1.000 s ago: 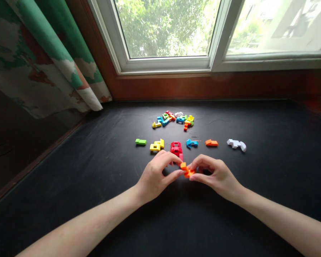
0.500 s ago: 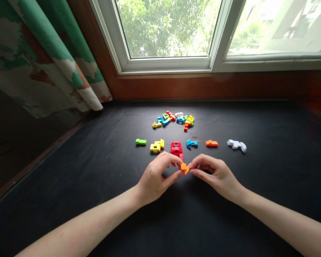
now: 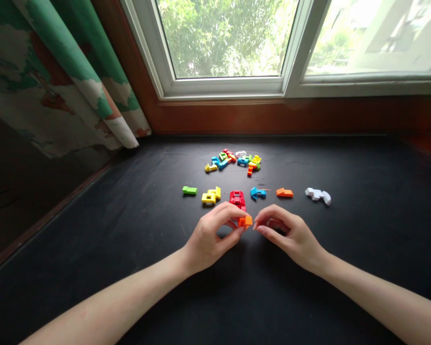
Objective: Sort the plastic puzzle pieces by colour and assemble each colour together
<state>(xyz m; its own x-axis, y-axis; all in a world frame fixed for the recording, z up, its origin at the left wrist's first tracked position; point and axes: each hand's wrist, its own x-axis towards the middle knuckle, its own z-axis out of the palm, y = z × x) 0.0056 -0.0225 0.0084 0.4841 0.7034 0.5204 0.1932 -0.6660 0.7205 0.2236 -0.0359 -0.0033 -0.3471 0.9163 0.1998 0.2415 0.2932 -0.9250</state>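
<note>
Left hand now alone on the orange block, thumb and fingertips pinching it, the block up against the lower end of the red block at 12 o'clock from the hands. Right hand newly off the orange block: fingers released and loosely curled, nothing held, just beside it at about 3 o'clock. A moment earlier, both hands on that block, lower down and clear of the red one; now no gap visible between the two, though the join itself hidden behind the left fingers, so how firmly seated, impossible to tell. Farther out at 12 o'clock, a row of separate shapes on the black sill: green block, yellow block, blue block, small orange block, white block. Beyond, a loose heap of coloured blocks under the window, and a green-patterned curtain at 10 o'clock.
</note>
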